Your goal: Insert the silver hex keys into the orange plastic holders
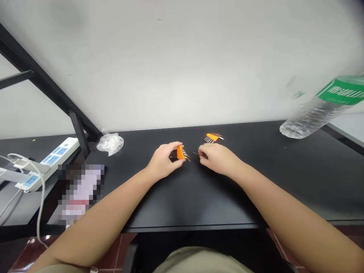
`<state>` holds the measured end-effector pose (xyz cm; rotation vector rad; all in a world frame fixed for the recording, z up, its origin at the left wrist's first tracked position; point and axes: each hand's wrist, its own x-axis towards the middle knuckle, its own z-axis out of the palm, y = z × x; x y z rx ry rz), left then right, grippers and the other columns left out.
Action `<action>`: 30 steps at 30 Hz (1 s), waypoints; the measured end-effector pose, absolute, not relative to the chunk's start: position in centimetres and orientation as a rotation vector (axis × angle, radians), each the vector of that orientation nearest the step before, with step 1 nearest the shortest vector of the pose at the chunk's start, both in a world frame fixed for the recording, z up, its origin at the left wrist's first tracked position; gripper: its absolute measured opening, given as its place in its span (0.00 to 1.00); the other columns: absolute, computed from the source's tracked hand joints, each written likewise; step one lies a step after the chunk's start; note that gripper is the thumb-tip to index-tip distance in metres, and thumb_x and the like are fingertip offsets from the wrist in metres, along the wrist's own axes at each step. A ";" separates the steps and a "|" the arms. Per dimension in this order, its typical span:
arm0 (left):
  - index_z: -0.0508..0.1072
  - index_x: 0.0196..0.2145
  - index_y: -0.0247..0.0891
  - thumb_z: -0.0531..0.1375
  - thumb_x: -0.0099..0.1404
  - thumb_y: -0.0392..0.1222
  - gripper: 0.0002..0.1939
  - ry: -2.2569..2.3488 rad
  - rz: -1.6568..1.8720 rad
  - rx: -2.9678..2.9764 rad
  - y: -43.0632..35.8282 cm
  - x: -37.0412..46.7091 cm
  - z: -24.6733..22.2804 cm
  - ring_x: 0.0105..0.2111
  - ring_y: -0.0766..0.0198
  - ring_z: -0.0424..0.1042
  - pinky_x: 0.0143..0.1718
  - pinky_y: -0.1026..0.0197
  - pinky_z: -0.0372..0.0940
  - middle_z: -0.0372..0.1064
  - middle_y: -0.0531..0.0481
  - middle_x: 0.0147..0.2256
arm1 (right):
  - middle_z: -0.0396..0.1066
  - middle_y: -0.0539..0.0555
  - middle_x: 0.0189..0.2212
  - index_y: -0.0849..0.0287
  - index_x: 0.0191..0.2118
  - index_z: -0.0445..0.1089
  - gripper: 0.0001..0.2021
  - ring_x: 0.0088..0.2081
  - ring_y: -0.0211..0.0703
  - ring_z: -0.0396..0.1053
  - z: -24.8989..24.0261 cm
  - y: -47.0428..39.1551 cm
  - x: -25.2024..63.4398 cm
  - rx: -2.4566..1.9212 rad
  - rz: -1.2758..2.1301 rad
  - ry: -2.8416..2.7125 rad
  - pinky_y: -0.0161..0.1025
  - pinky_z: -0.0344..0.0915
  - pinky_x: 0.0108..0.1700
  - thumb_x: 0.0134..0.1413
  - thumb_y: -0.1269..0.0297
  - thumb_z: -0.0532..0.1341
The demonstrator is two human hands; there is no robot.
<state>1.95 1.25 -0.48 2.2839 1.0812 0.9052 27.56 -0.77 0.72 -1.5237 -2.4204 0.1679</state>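
Open black table point(199, 197) toward 6 o'clock of both hands. Blocked at 12 by second orange hex-key set point(212, 138) and wall point(182, 64); at 10 by plastic bag point(110, 143); at 2 by bottle point(318, 110).

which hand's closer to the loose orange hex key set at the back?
Right. The right hand sits just in front of the set; the left hand is farther left, gripping another holder.

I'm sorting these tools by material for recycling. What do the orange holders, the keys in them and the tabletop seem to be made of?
The orange holder in the left hand and the second holder look like matte moulded plastic, judging by the flat, even colour. The keys look like dark metal with a slight sheen. The tabletop appears to be a smooth, matte black laminate or painted board; which one is unclear.
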 end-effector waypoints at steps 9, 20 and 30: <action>0.71 0.57 0.41 0.67 0.62 0.46 0.26 1.089 0.886 2.315 1.3 1.9 -0.6 0.50 0.55 0.77 0.54 0.51 0.72 0.76 0.46 0.53 | 0.71 0.49 0.27 0.56 0.33 0.68 0.06 0.28 0.40 0.67 1.4 -0.9 27.1 -1.296 0.332 -2.231 0.38 0.61 0.34 0.53 0.74 0.59; 0.71 0.56 0.43 0.68 0.61 0.47 0.27 1.084 0.878 2.422 0.8 2.1 0.2 0.46 0.58 0.77 0.53 0.53 0.71 0.77 0.49 0.48 | 0.70 0.54 0.34 0.56 0.38 0.71 0.07 0.33 0.42 0.68 1.5 -1.2 26.6 -1.052 0.292 -2.217 0.40 0.64 0.36 0.63 0.73 0.57; 0.71 0.57 0.44 0.67 0.62 0.48 0.26 1.085 0.770 2.501 0.7 2.1 0.2 0.41 0.57 0.75 0.52 0.50 0.66 0.78 0.50 0.43 | 0.71 0.57 0.38 0.57 0.43 0.73 0.11 0.37 0.44 0.69 1.7 -1.6 26.7 -1.052 0.147 -2.358 0.41 0.65 0.38 0.69 0.71 0.52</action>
